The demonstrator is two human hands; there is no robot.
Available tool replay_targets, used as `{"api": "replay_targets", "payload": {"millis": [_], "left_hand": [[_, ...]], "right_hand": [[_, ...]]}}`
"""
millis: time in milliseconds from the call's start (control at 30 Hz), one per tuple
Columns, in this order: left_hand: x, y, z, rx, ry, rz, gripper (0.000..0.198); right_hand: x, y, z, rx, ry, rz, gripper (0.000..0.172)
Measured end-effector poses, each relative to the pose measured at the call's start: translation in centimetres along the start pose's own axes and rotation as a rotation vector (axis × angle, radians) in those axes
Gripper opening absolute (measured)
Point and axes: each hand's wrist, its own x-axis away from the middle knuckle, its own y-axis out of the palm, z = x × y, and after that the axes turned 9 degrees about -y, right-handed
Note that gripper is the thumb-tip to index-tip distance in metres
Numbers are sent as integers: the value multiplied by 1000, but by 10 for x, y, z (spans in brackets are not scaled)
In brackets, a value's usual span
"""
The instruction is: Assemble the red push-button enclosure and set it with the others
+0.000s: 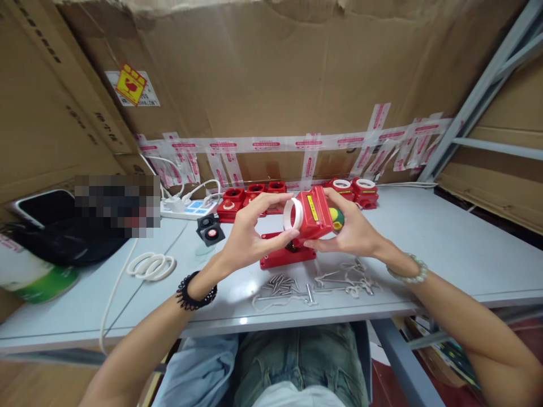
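In front of me a red box-shaped housing [319,227] with a yellow label is lifted and tilted above the table. My right hand [356,229] grips its right side, thumb below and fingers above. My left hand [250,234] closes thumb and fingers around a white ring [299,213] at the housing's round opening. Whether the ring is fully seated I cannot tell. Beneath lies a red base piece [285,259], partly covered by the housing. Behind my right fingers a green and yellow rounded object [337,219], perhaps a screwdriver handle, shows in part.
Small metal pins [282,284] and pieces of white string [352,280] lie near the front edge. Loose white rings [155,267] and black square parts [210,229] are on the left. Several red housings [231,204] line the back, beside a power strip [190,209].
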Motion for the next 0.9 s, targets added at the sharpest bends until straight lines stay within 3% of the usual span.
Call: {"api": "replay_targets", "payload": {"millis": [433,700,800,900], "left_hand": [[0,-8,4,-1,95,-76,59],[1,-13,8,3,175,-177,65],[2,-10,9,11,90,-108,79],[3,-8,9,-36,6,-11,56]], "right_hand": [[-1,-1,0,-52,-57,-24,69],[-1,-3,-2,-54,-68,-33,71],[0,-2,-3,-53,-35,-19,68],[0,0,-4,-43,-26,-11,70]]}}
